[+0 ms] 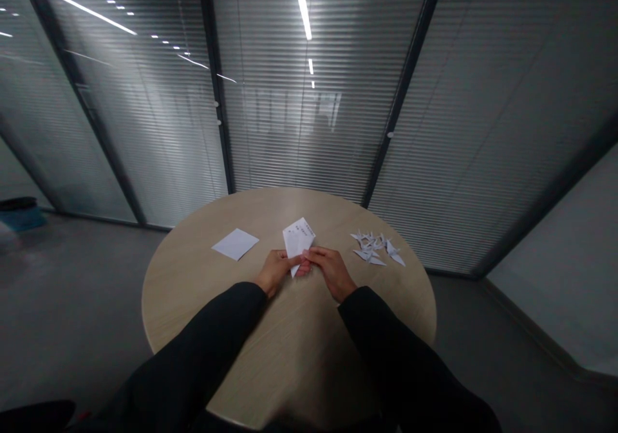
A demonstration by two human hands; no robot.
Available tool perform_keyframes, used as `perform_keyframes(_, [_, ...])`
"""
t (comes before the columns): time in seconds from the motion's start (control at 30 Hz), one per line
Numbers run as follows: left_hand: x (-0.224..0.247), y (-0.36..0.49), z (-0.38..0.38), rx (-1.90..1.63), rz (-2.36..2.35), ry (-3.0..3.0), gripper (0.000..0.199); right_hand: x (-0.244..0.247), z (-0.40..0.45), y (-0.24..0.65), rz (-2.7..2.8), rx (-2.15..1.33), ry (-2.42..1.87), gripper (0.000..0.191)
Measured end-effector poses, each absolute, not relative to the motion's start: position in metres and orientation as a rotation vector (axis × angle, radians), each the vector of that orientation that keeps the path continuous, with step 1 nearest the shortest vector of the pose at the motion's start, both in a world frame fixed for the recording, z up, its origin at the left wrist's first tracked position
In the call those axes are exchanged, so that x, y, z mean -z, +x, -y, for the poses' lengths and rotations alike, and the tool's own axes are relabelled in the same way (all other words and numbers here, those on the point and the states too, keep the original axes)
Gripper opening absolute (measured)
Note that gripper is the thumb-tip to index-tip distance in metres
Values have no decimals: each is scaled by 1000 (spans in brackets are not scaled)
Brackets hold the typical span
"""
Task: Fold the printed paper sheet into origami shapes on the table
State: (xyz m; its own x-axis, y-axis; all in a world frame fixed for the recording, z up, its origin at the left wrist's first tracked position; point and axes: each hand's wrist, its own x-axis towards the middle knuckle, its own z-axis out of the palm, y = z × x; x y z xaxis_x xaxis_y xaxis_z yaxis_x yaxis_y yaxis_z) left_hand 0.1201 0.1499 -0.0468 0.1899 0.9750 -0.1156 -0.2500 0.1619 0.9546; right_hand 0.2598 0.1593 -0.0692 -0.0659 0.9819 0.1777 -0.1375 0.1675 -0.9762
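A folded sheet of white paper (298, 236), kite-shaped with dark print on its upper part, is held just above the table between both hands. My left hand (277, 269) grips its lower left side, thumb on top and fingers beneath. On the lower right side, my right hand (331, 269) pinches the paper's edge with thumb and fingers. The paper's narrow tip points toward me. Left of my hands lies a flat white square of paper (236, 244). To the right rests a loose pile of folded paper cranes (371, 246).
The round wooden table (290, 368) stands close to a glass partition with blinds (304, 143). A blue bin with a black liner (22, 214) is on the floor at far left. A pale wall (570, 278) rises at right.
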Motion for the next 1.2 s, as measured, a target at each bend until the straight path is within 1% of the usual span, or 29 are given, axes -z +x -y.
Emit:
perform_keyframes(0.1, [48, 123, -148, -1110, -950, 979, 9, 68, -161, 261, 1164, -1192, -922, 19])
perform_keyframes(0.3, [46, 129, -145, -1098, -922, 992, 13, 60, -166, 268, 928, -1152, -915, 24])
perform_keyframes(0.67, [41, 131, -145, -1105, -944, 1004, 15, 57, -163, 264, 873, -1118, -913, 21])
perform_keyframes(0.8, [44, 129, -145, -1101, -951, 990, 12, 54, -168, 274, 790, -1095, -871, 25])
perform_keyframes(0.9, [48, 125, -147, -1099, -969, 966, 10, 54, -174, 284, 674, -1015, -854, 27])
perform_keyframes(0.97, [50, 123, -149, -1117, -980, 948, 9, 56, -175, 285, 720, -1031, -891, 27])
perform_keyframes(1.1, [50, 121, -152, -1158, -973, 959, 10, 62, -169, 268, 984, -1125, -915, 29])
perform_keyframes(1.2, [50, 123, -151, -1167, -955, 988, 12, 64, -162, 256, 1137, -1189, -906, 26])
